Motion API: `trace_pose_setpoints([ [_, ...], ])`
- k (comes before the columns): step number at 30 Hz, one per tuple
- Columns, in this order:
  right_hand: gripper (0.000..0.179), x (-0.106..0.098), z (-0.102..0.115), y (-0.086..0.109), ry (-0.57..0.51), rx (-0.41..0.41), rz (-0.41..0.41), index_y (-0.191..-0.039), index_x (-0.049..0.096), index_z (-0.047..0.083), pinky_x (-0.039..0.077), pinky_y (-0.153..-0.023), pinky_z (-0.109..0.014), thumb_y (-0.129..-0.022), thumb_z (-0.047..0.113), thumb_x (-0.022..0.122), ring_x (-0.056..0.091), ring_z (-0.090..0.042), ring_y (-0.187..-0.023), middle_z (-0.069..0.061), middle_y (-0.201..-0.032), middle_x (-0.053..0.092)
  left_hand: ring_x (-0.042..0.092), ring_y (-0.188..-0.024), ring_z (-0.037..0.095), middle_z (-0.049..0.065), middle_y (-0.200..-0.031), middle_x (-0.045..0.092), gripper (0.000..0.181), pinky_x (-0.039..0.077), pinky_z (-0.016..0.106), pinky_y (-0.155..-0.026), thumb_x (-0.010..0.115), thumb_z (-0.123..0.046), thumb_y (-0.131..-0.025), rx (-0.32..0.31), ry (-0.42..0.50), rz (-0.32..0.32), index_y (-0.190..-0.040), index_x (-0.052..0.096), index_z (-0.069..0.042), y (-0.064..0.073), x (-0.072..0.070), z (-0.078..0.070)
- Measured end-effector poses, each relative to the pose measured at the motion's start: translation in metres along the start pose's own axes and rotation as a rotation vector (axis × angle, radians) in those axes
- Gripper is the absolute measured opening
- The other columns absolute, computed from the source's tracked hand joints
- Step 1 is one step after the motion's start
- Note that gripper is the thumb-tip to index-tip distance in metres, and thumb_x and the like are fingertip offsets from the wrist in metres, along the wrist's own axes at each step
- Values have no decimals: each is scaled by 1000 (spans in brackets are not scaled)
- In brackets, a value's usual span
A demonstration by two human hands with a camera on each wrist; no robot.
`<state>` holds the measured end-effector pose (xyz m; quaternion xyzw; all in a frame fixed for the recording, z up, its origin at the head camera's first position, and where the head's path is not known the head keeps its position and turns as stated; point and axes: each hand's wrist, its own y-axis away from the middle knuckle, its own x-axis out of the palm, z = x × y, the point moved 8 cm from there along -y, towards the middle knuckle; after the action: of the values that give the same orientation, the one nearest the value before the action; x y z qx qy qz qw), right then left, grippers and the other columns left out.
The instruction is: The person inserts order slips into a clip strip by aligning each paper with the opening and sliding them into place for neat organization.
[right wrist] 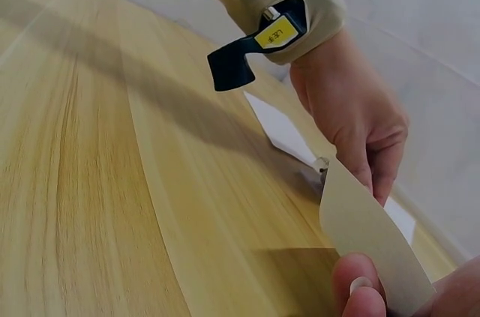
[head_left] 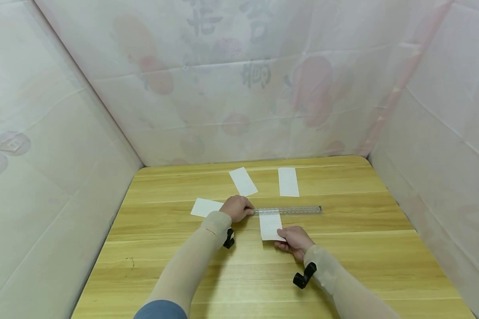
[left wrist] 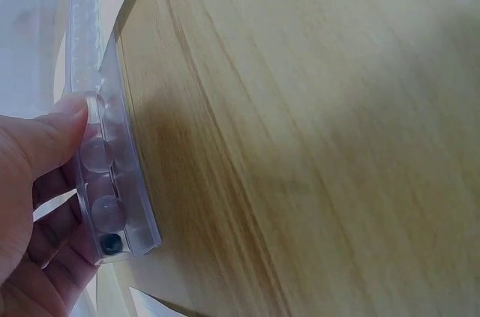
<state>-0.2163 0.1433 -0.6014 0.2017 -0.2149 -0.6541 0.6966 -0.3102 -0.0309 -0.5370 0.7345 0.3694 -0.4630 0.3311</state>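
Note:
My left hand (head_left: pixel 236 208) pinches the left end of a long clear plastic strip (head_left: pixel 301 210) lying across the table. In the left wrist view the strip (left wrist: pixel 135 174) has a row of round bumps, and the thumb presses its top with the fingers behind it. A white card (head_left: pixel 270 227) reaches from the strip towards me, its far edge at the strip. My right hand (head_left: pixel 297 240) pinches this card's near right corner. The right wrist view has the card (right wrist: pixel 356 216) bent and raised off the table; whether it sits inside the strip I cannot tell.
Three more white cards lie around: one (head_left: pixel 205 207) partly behind my left hand, one tilted (head_left: pixel 244 181) beyond the strip, and one (head_left: pixel 288 182) at the back right. The wooden table (head_left: pixel 143 266) is bounded by pale printed cloth walls (head_left: pixel 231 102).

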Motion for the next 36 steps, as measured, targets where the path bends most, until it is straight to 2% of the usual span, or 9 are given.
trace_pose_setpoints([
  [13, 30, -10, -2, -3, -2, -7, -6, -112, 58, -13, 46, -51, -20, -97, 12, 56, 56, -9, -53, -11, -68, 65, 60, -110, 15, -8, -114, 68, 25, 46, 32, -96, 59, -32, -96, 6, -5, 0, -114, 72, -21, -1, 1, 1],
  [36, 31, -22, 0, -1, 12, 0, -11, -115, 56, -14, 46, -52, -20, -99, 13, 53, 56, -9, -55, -10, -70, 66, 61, -108, 14, -7, -113, 68, 25, 47, 30, -94, 59, -31, -96, 35, -5, -7, -114, 72, -20, 1, 0, -2],
])
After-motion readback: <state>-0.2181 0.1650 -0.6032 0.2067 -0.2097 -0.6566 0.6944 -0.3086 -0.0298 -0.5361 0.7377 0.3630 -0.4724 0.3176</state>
